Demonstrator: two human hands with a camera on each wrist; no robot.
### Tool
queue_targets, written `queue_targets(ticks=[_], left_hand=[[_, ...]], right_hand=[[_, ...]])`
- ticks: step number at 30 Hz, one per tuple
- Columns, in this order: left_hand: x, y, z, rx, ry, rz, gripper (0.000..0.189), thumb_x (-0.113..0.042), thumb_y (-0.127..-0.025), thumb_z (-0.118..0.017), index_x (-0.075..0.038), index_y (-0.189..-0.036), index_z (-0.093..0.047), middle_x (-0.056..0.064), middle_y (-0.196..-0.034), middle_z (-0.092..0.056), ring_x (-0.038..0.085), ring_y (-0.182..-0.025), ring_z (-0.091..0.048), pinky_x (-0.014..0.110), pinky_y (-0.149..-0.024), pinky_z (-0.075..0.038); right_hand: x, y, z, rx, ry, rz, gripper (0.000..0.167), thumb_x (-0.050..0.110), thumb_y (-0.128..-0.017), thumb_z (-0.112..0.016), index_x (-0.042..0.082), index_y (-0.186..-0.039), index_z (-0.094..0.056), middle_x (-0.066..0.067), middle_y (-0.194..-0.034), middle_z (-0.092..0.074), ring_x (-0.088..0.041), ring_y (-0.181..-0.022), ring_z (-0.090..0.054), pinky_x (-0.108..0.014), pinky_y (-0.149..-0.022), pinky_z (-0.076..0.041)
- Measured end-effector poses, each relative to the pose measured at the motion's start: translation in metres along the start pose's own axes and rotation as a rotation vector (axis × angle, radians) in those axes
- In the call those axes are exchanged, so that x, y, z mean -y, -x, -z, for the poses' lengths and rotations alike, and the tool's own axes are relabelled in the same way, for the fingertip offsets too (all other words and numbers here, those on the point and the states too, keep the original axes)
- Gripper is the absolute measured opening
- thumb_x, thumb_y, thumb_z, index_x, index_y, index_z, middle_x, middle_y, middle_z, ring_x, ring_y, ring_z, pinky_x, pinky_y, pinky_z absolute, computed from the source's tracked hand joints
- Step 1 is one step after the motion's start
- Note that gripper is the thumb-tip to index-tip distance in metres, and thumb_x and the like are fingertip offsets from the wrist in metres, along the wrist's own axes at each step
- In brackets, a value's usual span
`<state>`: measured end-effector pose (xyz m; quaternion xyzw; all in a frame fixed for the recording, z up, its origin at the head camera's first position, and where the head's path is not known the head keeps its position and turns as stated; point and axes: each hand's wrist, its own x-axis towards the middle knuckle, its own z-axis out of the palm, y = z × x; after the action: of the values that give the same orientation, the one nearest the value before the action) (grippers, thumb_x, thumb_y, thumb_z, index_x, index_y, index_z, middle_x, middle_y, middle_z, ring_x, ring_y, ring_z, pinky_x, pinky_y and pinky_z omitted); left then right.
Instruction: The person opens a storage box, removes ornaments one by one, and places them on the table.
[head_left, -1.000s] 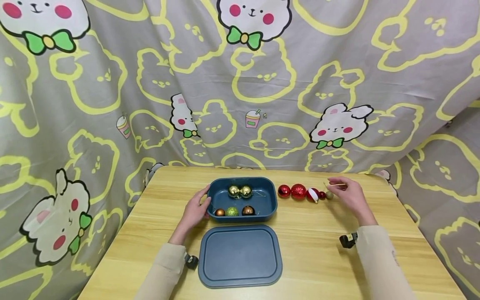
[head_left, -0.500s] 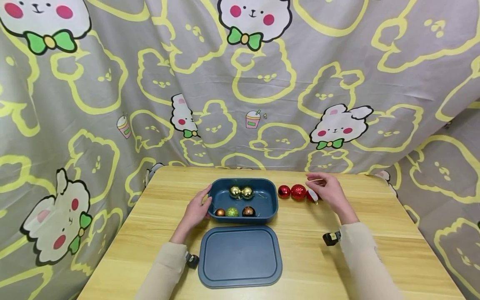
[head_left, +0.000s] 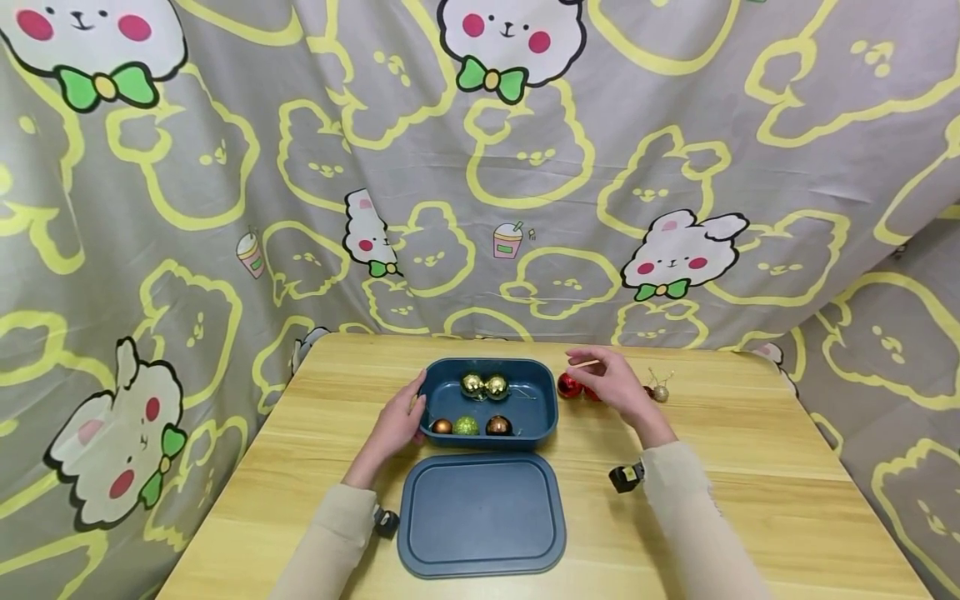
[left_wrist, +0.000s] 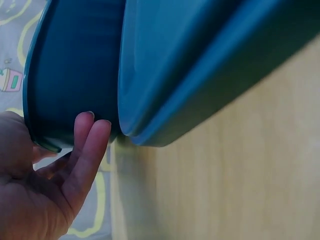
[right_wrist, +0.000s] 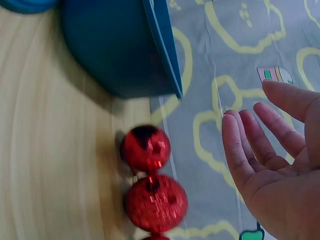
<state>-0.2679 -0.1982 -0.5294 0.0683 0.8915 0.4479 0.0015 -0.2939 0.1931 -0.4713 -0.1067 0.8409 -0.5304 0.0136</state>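
My left hand [head_left: 398,414] grips the left end of a dark blue rectangular box [head_left: 487,443]; in the left wrist view, two fingers [left_wrist: 92,155] lie along its outer wall. Inside are two shiny gold baubles [head_left: 496,387], an orange one [head_left: 442,427], a glittery green one [head_left: 467,426] and a brown one [head_left: 498,426]. My right hand [head_left: 613,387] hovers over a row of red baubles right of the box, holding nothing, its fingers [right_wrist: 237,145] loosely bent and apart. It hides part of the row; a shiny red bauble [right_wrist: 146,148] and a textured one [right_wrist: 156,202] show beside it.
A flat blue lid [head_left: 482,514] lies on the wooden table [head_left: 750,500] in front of the box. A small glittery gold bauble [head_left: 661,392] with a string sits at the row's right end. A patterned curtain [head_left: 525,183] hangs behind the table.
My right hand has moved left along the row, from the small gold bauble toward the box, uncovering the right end of the row. The left hand has stayed on the box.
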Motion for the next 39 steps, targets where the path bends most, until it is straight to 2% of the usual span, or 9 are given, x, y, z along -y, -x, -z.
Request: queue_targets(ticks=[4,9,11,14,19,24,29,35,39], left_hand=[[0.001,0.000,0.000,-0.001,0.009,0.012,0.056,-0.015,-0.110,-0.047,-0.018,-0.164,-0.031,0.023,-0.161,-0.040,0.020,-0.046,-0.063,0.032,-0.045,-0.059],[0.002,-0.002,-0.001,-0.003,0.023,0.025,0.055,-0.017,-0.111,-0.047,-0.020,-0.164,-0.033,0.022,-0.161,-0.042,0.021,-0.046,-0.063,0.033,-0.045,-0.059],[0.002,-0.002,-0.001,-0.004,0.027,0.027,0.055,-0.017,-0.111,-0.047,-0.021,-0.164,-0.033,0.022,-0.160,-0.042,0.021,-0.045,-0.063,0.033,-0.044,-0.059],[0.002,-0.002,-0.002,-0.005,0.027,0.028,0.055,-0.016,-0.111,-0.047,-0.021,-0.164,-0.033,0.022,-0.160,-0.042,0.020,-0.045,-0.062,0.033,-0.044,-0.059],[0.003,-0.002,-0.002,-0.008,0.029,0.028,0.056,-0.016,-0.110,-0.048,-0.022,-0.164,-0.033,0.022,-0.159,-0.044,0.020,-0.045,-0.062,0.032,-0.044,-0.059],[0.004,-0.003,-0.003,-0.018,0.027,0.022,0.056,-0.015,-0.110,-0.048,-0.022,-0.164,-0.034,0.023,-0.156,-0.047,0.019,-0.045,-0.063,0.033,-0.044,-0.059],[0.002,-0.003,-0.002,-0.018,0.034,0.023,0.055,-0.016,-0.110,-0.048,-0.022,-0.164,-0.034,0.022,-0.156,-0.047,0.021,-0.045,-0.064,0.034,-0.044,-0.059],[0.004,-0.003,-0.003,-0.016,0.049,0.030,0.056,-0.016,-0.110,-0.049,-0.022,-0.164,-0.033,0.024,-0.157,-0.046,0.022,-0.046,-0.064,0.034,-0.043,-0.059],[0.004,-0.002,-0.004,-0.016,0.055,0.037,0.056,-0.017,-0.110,-0.049,-0.023,-0.164,-0.033,0.024,-0.156,-0.046,0.023,-0.046,-0.064,0.034,-0.043,-0.059]], right_hand=[[0.003,-0.004,-0.018,0.058,-0.049,-0.015,0.041,0.021,-0.101,-0.070,0.004,-0.137,-0.064,-0.020,-0.127,-0.066,-0.032,-0.106,-0.068,-0.029,-0.077,-0.059],[0.007,-0.008,-0.041,0.139,-0.106,-0.015,0.041,0.018,-0.101,-0.069,0.002,-0.138,-0.062,-0.019,-0.127,-0.065,-0.031,-0.107,-0.068,-0.054,-0.095,-0.060],[0.008,-0.009,-0.050,0.170,-0.100,-0.003,0.041,0.016,-0.101,-0.069,0.000,-0.138,-0.062,-0.021,-0.129,-0.065,-0.030,-0.108,-0.067,-0.057,-0.098,-0.059],[0.010,-0.010,-0.062,0.233,-0.077,0.013,0.041,0.017,-0.101,-0.068,0.000,-0.138,-0.062,-0.023,-0.132,-0.064,-0.030,-0.110,-0.067,-0.056,-0.098,-0.059],[0.015,-0.010,-0.079,0.365,-0.055,0.002,0.044,0.017,-0.101,-0.069,0.000,-0.141,-0.060,-0.024,-0.139,-0.059,-0.028,-0.114,-0.066,-0.047,-0.097,-0.062],[0.019,-0.011,-0.090,0.472,0.005,-0.018,0.047,0.019,-0.100,-0.071,0.001,-0.142,-0.059,-0.024,-0.137,-0.059,-0.025,-0.110,-0.066,-0.042,-0.088,-0.064],[0.021,-0.014,-0.099,0.491,0.067,-0.042,0.045,0.019,-0.097,-0.074,0.004,-0.139,-0.063,-0.020,-0.135,-0.063,-0.026,-0.111,-0.067,-0.037,-0.083,-0.064],[0.018,-0.017,-0.105,0.523,0.180,0.016,0.040,0.020,-0.094,-0.078,0.008,-0.131,-0.069,-0.011,-0.133,-0.067,-0.027,-0.114,-0.069,-0.040,-0.093,-0.062],[0.017,-0.018,-0.108,0.539,0.206,0.038,0.032,0.014,-0.094,-0.078,0.009,-0.124,-0.073,-0.008,-0.127,-0.069,-0.023,-0.109,-0.071,-0.038,-0.091,-0.063]])
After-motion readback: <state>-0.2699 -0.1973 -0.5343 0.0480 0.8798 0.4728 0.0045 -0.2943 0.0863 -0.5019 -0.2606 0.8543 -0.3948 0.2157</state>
